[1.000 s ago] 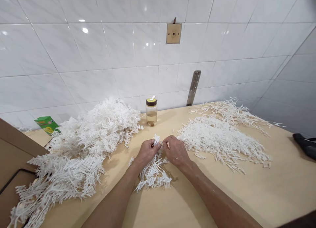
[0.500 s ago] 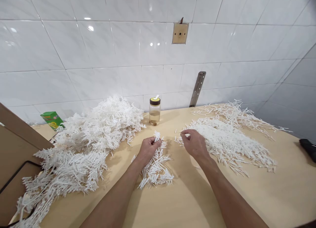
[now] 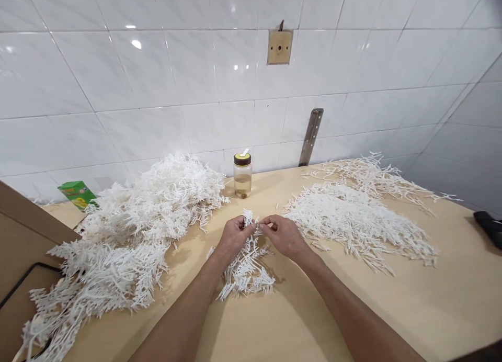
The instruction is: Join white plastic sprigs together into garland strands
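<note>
Taking the hands as the dial's centre, with twelve toward the wall, a loose bunch [image 3: 247, 273] of white, branching pieces lies on the table [image 3: 290, 320] at six o'clock, nearest the body. Just above it, the left hand [image 3: 234, 236] pinches a white sprig [image 3: 247, 217] between thumb and fingers, closed with no gap, its forked top poking out toward twelve. The right hand [image 3: 283, 236] meets it from three o'clock, thumb and forefinger drawn together at the sprig's edge on what looks like a small tip; the fingers hide exactly how much.

The sprig should be very light, and probably springy like thin plastic rather than limp. Its fine tips look easy to bend or snap off, and they would likely snag on their neighbours, so the stem is the surer place to hold, with fingertips only on a side twig.

Farther out, a big tangled heap [image 3: 164, 205] spreads toward nine and ten, a flatter pile [image 3: 353, 221] of small pieces sits at three, and barer stems [image 3: 372, 179] lie beyond it at two. A lidded jar [image 3: 242, 181] stands upright just short of twelve, near the wall [image 3: 188, 69].
</note>
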`<state>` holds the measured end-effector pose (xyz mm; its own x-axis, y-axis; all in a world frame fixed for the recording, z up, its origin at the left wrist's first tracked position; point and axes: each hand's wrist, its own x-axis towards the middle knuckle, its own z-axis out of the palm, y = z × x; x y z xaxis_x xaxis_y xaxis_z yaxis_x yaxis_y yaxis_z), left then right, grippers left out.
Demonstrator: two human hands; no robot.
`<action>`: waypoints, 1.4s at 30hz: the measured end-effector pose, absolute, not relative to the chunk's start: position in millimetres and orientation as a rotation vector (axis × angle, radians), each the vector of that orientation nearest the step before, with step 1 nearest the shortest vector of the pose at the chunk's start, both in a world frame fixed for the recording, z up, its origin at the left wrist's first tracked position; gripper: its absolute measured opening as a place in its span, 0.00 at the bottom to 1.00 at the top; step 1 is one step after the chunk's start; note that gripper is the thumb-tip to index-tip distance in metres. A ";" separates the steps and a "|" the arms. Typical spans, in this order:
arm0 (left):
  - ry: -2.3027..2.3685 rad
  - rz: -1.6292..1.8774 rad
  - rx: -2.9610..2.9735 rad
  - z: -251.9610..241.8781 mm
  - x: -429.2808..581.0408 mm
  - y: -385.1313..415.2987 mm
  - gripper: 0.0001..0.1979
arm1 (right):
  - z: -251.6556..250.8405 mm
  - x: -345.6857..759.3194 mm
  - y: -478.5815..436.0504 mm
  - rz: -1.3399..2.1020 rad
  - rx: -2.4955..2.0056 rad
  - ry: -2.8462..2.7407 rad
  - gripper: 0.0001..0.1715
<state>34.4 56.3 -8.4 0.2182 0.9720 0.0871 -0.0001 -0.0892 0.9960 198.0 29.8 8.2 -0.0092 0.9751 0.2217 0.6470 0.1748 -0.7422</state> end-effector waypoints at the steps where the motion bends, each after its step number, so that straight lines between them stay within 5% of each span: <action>1: 1.012 1.100 1.377 -8.8 34.4 56.3 0.17 | 8.0 197.7 29.7 0.570 -1.549 -1.733 0.14; 10: 1.075 1.083 1.444 -11.8 34.7 57.5 0.19 | 2.2 193.1 31.1 0.448 -1.559 -1.794 0.10; 22: 1.332 1.002 1.680 -14.6 39.7 62.2 0.09 | -8.8 176.0 31.0 -0.002 -1.686 -2.014 0.09; 29: 1.101 1.086 1.445 -13.2 29.9 55.8 0.13 | 0.3 240.5 47.5 -0.172 -1.950 -1.561 0.06; 35: 0.993 1.115 1.273 -10.4 30.7 56.4 0.21 | 4.1 257.2 45.4 -0.089 -1.838 -1.521 0.11; 42: 0.909 1.080 1.295 -5.7 32.3 54.7 0.18 | 11.2 202.5 31.8 0.563 -1.517 -1.767 0.16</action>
<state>32.3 54.7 -5.7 0.2732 0.9599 0.0632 -0.1012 -0.0367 0.9942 202.5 31.8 11.2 -0.0395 0.9693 0.2426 0.6505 0.2092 -0.7301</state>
